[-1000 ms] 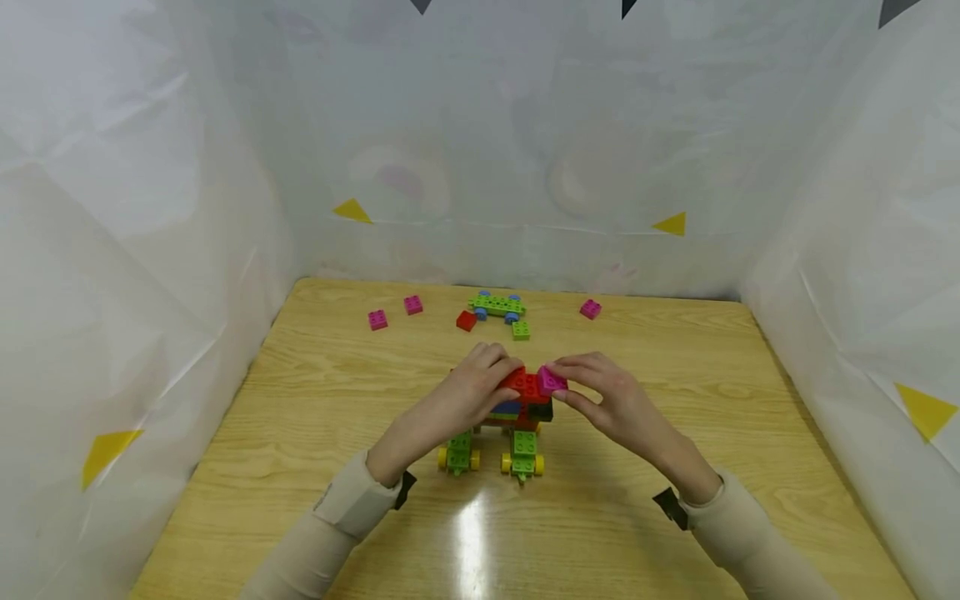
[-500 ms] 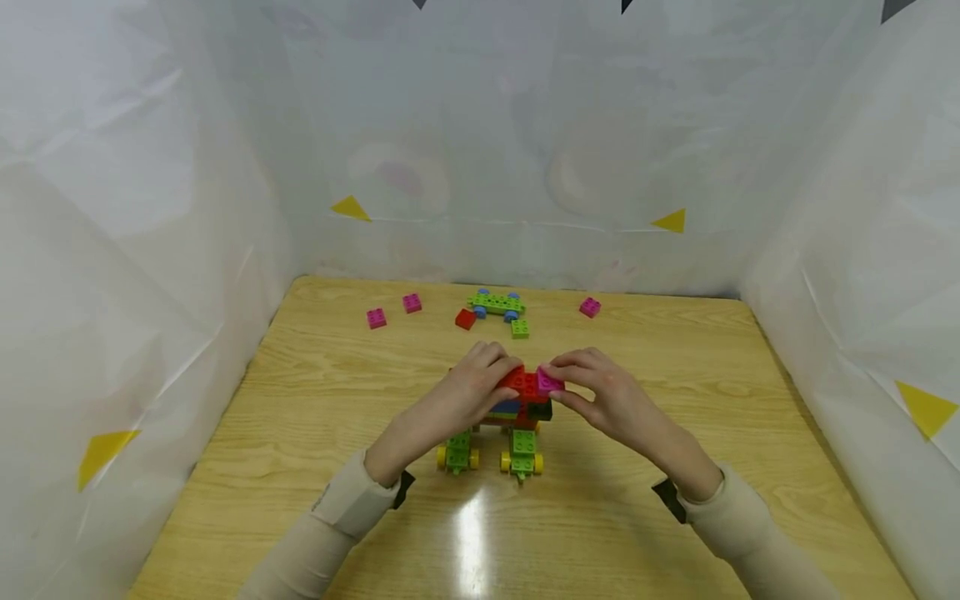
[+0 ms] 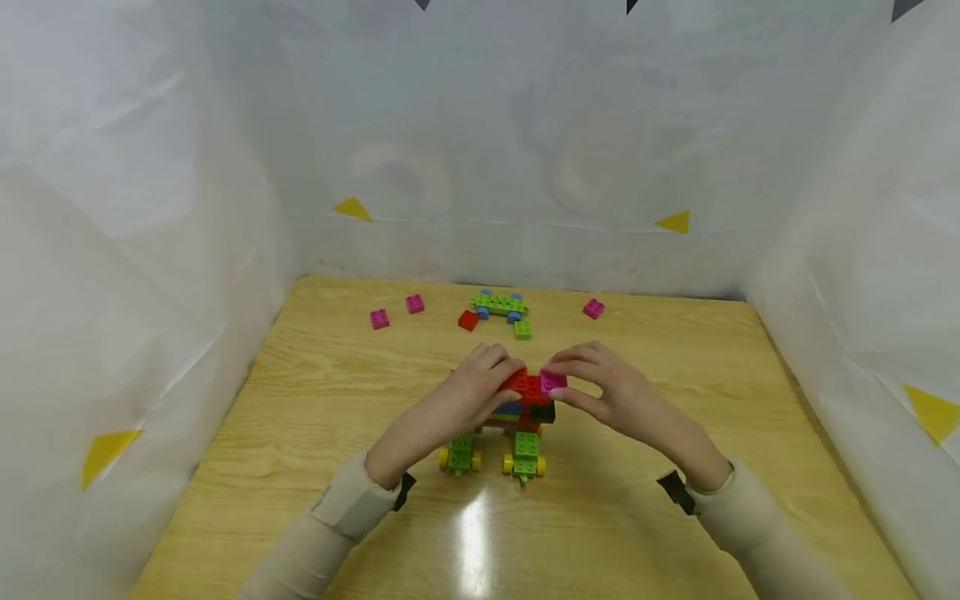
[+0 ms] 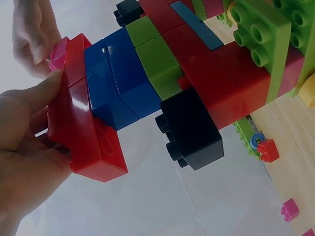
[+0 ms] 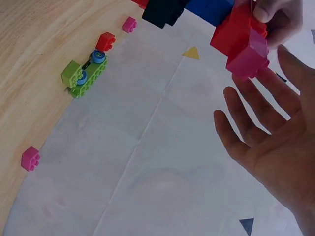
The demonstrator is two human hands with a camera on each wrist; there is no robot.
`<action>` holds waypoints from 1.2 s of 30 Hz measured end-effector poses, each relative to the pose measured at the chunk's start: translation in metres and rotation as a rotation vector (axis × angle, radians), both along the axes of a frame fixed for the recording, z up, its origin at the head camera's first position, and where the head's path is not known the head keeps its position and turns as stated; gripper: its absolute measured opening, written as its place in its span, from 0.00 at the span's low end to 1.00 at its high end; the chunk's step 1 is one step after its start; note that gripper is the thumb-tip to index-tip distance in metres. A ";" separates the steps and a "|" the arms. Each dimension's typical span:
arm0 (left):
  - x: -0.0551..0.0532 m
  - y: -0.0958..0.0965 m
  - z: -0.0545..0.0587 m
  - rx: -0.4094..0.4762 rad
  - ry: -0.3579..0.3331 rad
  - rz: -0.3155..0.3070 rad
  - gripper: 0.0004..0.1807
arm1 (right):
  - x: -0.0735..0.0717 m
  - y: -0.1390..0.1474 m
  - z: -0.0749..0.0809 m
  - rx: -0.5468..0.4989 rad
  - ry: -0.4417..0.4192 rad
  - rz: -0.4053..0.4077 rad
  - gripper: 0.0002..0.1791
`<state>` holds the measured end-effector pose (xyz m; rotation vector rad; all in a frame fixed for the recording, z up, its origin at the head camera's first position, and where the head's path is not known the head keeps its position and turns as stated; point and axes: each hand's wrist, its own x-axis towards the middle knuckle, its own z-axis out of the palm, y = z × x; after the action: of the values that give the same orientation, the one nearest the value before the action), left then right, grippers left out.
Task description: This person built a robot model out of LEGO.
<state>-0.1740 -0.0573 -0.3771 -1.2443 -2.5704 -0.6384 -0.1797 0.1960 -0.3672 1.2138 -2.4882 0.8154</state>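
Note:
A tall toy of stacked building bricks (image 4: 118, 73) in red, blue, green and black stands mid-table on green wheeled bases (image 3: 525, 454). My left hand (image 3: 468, 387) grips the red bricks (image 4: 78, 118) at its top, thumb on one side. A pink brick (image 5: 248, 54) sits at the right end of those red bricks. Around it is my right hand (image 3: 618, 392); in the right wrist view its fingers are fairly straight, close to the brick, and the thumb stands a little apart from it. The toy's middle is partly hidden behind my left hand in the head view.
At the back of the table (image 3: 337, 375) lie loose pink bricks (image 3: 379, 318), a red brick (image 3: 468, 320), a green brick (image 3: 522, 330) and a green wheeled base (image 3: 500, 305) with blue wheels. White sheeting (image 3: 480, 150) encloses the back and sides.
My right fingers and thumb have parted slightly around the pink brick. The left hand keeps its grip, and the toy stays in place. The whole head view has shifted slightly.

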 end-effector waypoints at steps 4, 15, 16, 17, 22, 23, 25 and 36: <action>0.003 0.001 0.001 -0.014 -0.005 0.000 0.17 | -0.029 0.014 -0.002 -0.072 -0.080 -0.077 0.17; 0.002 0.003 0.000 0.004 0.017 -0.016 0.16 | -0.140 0.057 -0.075 -0.018 -0.164 -0.513 0.11; 0.002 0.002 0.000 0.003 0.017 -0.017 0.16 | -0.146 0.059 -0.082 0.001 -0.171 -0.544 0.12; 0.002 0.002 0.000 0.001 0.012 -0.017 0.16 | -0.152 0.060 -0.087 0.025 -0.182 -0.570 0.14; 0.001 0.002 -0.001 -0.018 -0.005 -0.008 0.17 | -0.174 0.067 -0.105 0.172 -0.255 -0.658 0.23; 0.001 0.003 -0.001 -0.023 -0.007 -0.008 0.17 | -0.176 0.068 -0.108 0.197 -0.277 -0.671 0.24; 0.000 0.003 -0.001 -0.030 -0.005 -0.009 0.17 | -0.179 0.071 -0.113 0.252 -0.312 -0.676 0.23; -0.004 0.004 -0.003 -0.041 -0.013 -0.019 0.16 | -0.169 0.069 -0.133 0.258 -0.329 -0.681 0.16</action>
<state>-0.1780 -0.0536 -0.3803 -1.2833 -2.5976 -0.6024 -0.3489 0.2653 -0.5002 0.2224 -3.0433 0.5431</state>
